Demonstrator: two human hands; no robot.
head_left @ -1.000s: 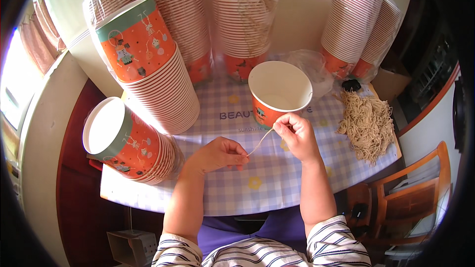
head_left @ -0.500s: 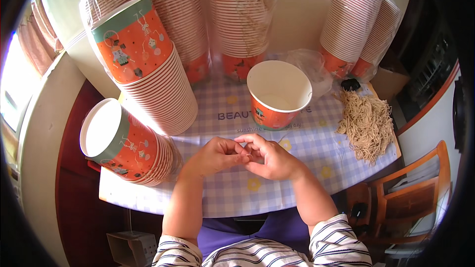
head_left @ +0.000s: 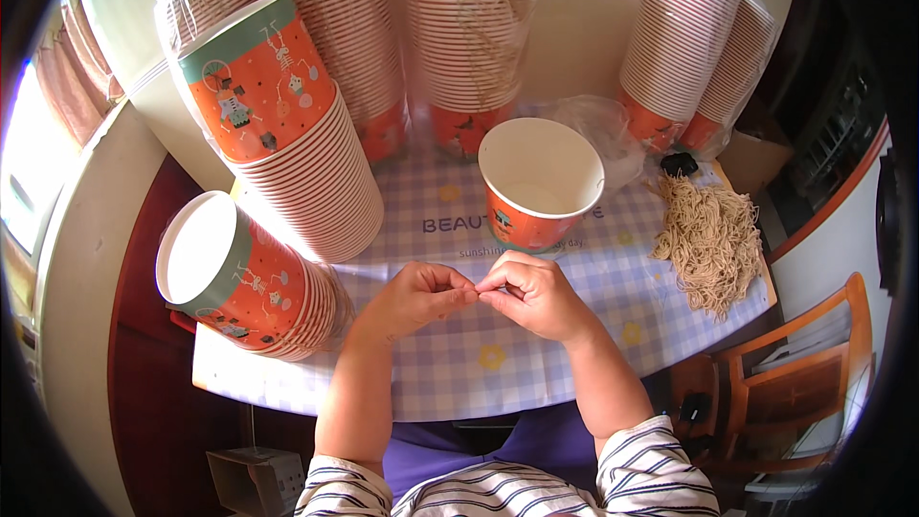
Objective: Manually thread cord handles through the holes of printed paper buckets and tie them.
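My left hand [head_left: 423,299] and my right hand [head_left: 532,295] meet fingertip to fingertip above the checked tablecloth [head_left: 546,364]. Both pinch with thumb and forefinger; whatever lies between the tips is too small to make out. Just beyond my right hand stands one orange paper bucket [head_left: 542,177], upright, with a white inside. A bundle of beige strings [head_left: 710,244] lies at the table's right end, apart from both hands. To the left of my left hand leans a short stack of orange and green paper buckets [head_left: 258,278].
A taller bucket stack [head_left: 287,134] rises at the left. Plastic-wrapped bucket stacks [head_left: 469,29] line the back, with more wrapped stacks [head_left: 678,38] at back right. A crumpled clear bag [head_left: 608,139] and a small black object [head_left: 679,165] lie nearby. A wooden chair [head_left: 795,364] stands at right.
My right hand has turned and its fingers have closed into a pinch, its tips now against those of my left hand. The buckets and strings have stayed put.
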